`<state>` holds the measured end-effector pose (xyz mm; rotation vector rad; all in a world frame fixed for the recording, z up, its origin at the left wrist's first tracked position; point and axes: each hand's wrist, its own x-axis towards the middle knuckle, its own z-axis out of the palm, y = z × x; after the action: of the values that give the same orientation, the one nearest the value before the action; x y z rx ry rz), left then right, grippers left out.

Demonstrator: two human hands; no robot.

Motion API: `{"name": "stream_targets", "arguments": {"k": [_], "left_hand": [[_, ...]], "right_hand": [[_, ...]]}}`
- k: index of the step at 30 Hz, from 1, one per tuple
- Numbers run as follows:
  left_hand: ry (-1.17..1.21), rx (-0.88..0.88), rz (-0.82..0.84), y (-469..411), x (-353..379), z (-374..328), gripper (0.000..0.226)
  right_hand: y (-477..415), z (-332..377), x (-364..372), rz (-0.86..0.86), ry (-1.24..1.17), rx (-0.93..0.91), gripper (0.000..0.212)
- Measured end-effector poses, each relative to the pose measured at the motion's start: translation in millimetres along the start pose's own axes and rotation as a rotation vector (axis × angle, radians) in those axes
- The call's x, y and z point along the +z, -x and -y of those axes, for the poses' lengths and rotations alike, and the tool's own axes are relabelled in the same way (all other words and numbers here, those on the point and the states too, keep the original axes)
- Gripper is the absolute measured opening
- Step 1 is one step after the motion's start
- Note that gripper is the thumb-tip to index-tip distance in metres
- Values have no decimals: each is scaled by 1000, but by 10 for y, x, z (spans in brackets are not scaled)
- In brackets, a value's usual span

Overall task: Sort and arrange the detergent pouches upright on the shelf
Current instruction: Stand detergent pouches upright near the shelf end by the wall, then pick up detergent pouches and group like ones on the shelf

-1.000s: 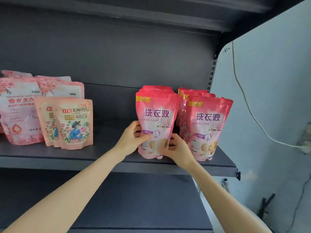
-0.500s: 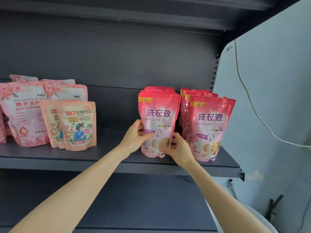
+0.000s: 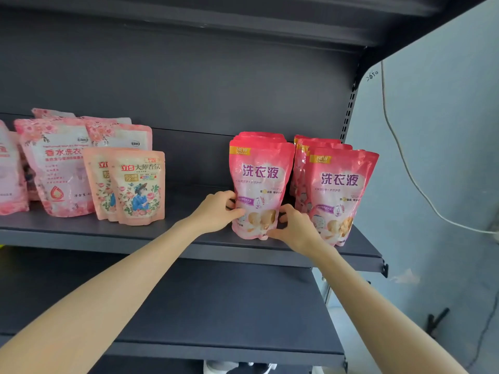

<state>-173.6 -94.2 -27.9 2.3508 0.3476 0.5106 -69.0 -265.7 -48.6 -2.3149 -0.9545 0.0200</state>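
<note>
The dark grey shelf (image 3: 81,233) is carrying pale pink floral pouches (image 3: 56,168) at its left and two rows of red-pink detergent pouches (image 3: 340,184) standing upright at its right. The left row's front pouch (image 3: 260,179) is standing near the shelf's front edge. The left hand (image 3: 214,211) and right hand (image 3: 298,230) are gripping its lower sides, fingers curled round it.

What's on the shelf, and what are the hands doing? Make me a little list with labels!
shelf: dark grey, holds groups of pouches
front pink pouch: upright, first in its row
left hand: grips the pouch's left edge
right hand: grips its lower right edge
right pink row: same kind, upright, beside it
small flowery pouches: two, upright, further left
big pale pouches: far left
</note>
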Motion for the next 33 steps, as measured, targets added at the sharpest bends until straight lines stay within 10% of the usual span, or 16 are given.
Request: {"name": "stream_targets", "arguments": {"k": [23,33], "left_hand": [[-336,85,-258,826,-1859,872,32],[-138,123,-384,552,-2309,1716,67]], "right_hand": [[-267,2057,552,-118,109,-330,38],[-576,2626,1209,-168,-190,-137,84]]}}
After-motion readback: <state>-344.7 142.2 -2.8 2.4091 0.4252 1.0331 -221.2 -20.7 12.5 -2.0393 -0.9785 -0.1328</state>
